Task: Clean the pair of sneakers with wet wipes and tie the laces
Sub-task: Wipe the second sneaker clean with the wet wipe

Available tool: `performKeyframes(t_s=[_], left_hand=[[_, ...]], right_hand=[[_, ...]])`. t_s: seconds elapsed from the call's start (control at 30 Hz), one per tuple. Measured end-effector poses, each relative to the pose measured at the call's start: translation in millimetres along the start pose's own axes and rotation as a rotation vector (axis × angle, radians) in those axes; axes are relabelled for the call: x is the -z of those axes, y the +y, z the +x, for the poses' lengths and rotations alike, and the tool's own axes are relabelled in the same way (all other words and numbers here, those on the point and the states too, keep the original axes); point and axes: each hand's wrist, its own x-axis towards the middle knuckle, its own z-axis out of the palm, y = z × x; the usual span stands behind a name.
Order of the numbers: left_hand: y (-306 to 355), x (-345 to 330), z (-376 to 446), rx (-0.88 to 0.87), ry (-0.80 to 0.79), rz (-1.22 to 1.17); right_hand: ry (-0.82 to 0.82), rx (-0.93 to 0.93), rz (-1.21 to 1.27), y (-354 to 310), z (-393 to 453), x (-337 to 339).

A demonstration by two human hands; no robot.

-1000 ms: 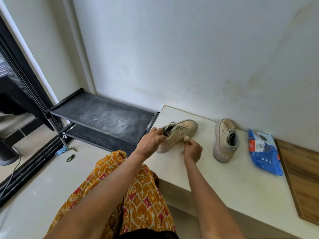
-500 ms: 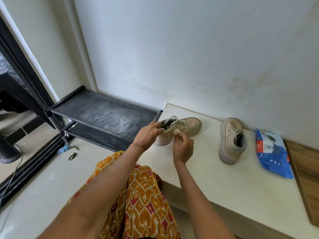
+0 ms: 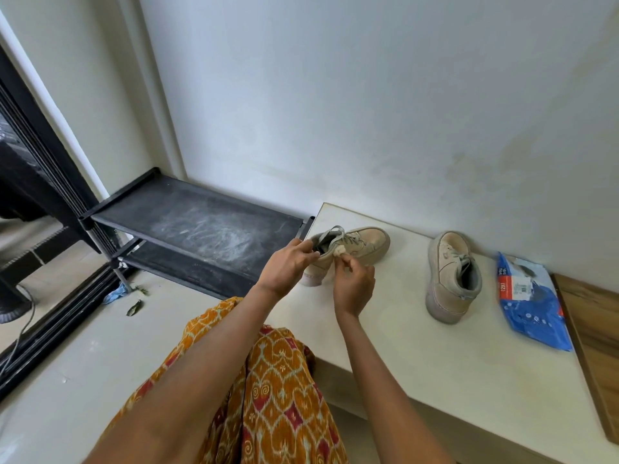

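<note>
Left fingers (image 3: 303, 251) grasping the heel collar of the near sneaker (image 3: 351, 251); right fingers (image 3: 348, 262) pinching a small wadded wipe (image 3: 339, 252) against its side. On the counter (image 3: 418, 356), second sneaker (image 3: 450, 276) just beside a blue wipes pack (image 3: 529, 303).

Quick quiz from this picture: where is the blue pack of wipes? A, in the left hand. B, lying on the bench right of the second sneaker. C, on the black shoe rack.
B: the blue pack of wipes lies flat on the bench, right of the second sneaker.
</note>
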Motion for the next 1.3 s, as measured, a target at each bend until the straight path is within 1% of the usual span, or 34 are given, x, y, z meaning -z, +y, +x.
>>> performKeyframes(t_s=[0.07,0.13,0.17,0.2,0.27,0.3,0.37,0.47,0.53,0.63,0.7,0.77,0.83,0.9,1.0,1.1,1.13,1.23,1.3], left_hand=[[-4.3,0.2,1.4,-0.027,0.002,0.012],[-6.5,0.7,2.5,-0.055,0.003,0.025],[-7.3,0.4,2.6,-0.066,0.006,0.028],[-7.5,-1.0,2.4,-0.074,0.006,0.029],[-9.2,-5.2,1.3,-0.086,0.012,0.027],[-10.5,-6.8,0.8,-0.089,0.015,0.023],[-12.3,-8.7,0.2,-0.092,0.022,0.026],[-11.0,-14.1,-3.3,-0.093,0.021,0.049],[-8.2,-18.1,-7.1,-0.053,0.028,0.051],[-7.2,-22.9,-9.4,0.01,0.035,0.027],[-6.8,-22.8,-8.5,0.031,0.041,0.006],[-5.2,-20.3,-7.2,0.039,0.065,-0.014],[-2.8,-18.2,-5.7,0.046,0.088,-0.031],[-2.4,-17.8,-3.4,0.043,0.105,-0.038],[-7.1,-17.6,1.6,0.022,0.107,-0.023],[-10.5,-17.9,2.7,-0.037,0.098,0.001],[-11.0,-16.9,3.2,-0.055,0.098,0.013],[-11.8,-12.7,6.3,-0.082,0.077,0.011],[-12.6,-12.3,7.3,-0.099,0.063,0.01]], right_hand=[[-0.033,0.087,0.006,4.6,-7.7,-2.8],[-0.077,0.115,-0.027,24.0,-8.0,-2.6],[-0.089,0.075,-0.041,35.7,-2.9,-1.0],[-0.083,-0.009,-0.045,45.8,4.7,1.8],[-0.028,-0.198,-0.023,58.6,24.2,7.2],[0.008,-0.259,-0.003,60.0,33.2,8.6],[0.054,-0.338,0.055,51.8,43.7,5.4],[0.087,-0.426,0.15,36.4,30.6,-9.6],[0.081,-0.407,0.18,31.3,7.0,-20.7],[-0.015,-0.335,0.215,29.0,-22.0,-23.5],[-0.077,-0.26,0.227,32.0,-26.1,-18.2],[-0.061,-0.23,0.208,36.1,-16.2,-12.4],[0.027,-0.294,0.183,34.3,5.6,-10.2],[0.054,-0.329,0.148,28.4,24.6,-10.5],[0.015,-0.216,0.1,23.5,20.5,-11.5],[-0.048,-0.096,0.072,39.0,5.5,-6.3],[-0.046,-0.109,0.06,44.3,8.6,-3.6],[0.026,-0.275,0.045,50.8,36.5,2.1],[0.039,-0.285,0.032,51.5,50.6,2.1]])
